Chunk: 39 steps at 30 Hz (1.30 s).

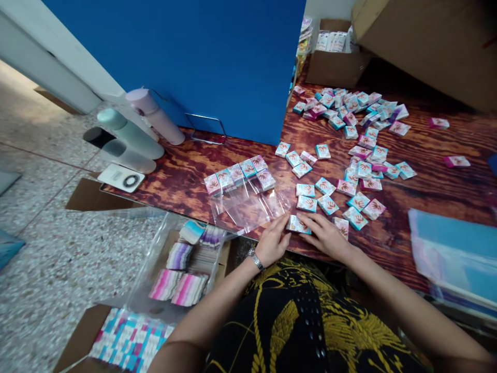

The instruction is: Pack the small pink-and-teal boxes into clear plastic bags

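**Both hands on 1 packet at the table edge**

My left hand (273, 242) and right hand (325, 235) pinch 1 small packet (298, 225) between their fingertips, holding it flat on the table (182, 176) at its near edge. A clear bag (248, 207) lies just left of the packet, touching my left fingers. Beyond the bag sits a row of 6 packets (238, 173). Loose packets (349, 150) spread beyond and right of the packet. A box (186, 264) of stacked packets stands below the table edge.

head-worn view, facing down, near table (186, 176)
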Each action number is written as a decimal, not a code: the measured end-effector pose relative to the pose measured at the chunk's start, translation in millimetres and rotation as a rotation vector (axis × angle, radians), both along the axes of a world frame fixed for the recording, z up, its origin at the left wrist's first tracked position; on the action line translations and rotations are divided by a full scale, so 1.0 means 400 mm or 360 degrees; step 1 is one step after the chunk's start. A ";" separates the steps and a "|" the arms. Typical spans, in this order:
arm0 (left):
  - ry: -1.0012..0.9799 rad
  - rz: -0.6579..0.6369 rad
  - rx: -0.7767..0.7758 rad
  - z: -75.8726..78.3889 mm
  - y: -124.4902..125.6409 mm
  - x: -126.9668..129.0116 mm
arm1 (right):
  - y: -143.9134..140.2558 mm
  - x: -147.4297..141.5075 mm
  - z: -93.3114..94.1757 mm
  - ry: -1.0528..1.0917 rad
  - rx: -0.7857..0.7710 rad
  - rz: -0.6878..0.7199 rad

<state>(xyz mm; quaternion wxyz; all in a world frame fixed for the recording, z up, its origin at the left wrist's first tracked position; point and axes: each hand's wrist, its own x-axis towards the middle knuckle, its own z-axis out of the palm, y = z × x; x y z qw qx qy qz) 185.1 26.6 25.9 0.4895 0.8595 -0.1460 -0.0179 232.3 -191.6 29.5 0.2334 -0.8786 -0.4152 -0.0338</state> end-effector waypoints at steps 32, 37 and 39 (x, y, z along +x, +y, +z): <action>-0.0499 0.0498 0.1281 0.087 0.242 0.099 | 0.385 0.084 0.007 -0.0410 -0.0267 -0.0248; -0.0480 0.0493 0.1274 0.079 0.243 0.096 | 0.422 0.105 -0.006 -0.0465 -0.0388 -0.0363; -0.0467 0.0487 0.1269 0.077 0.244 0.098 | 0.421 0.105 -0.013 -0.0443 -0.0440 -0.0385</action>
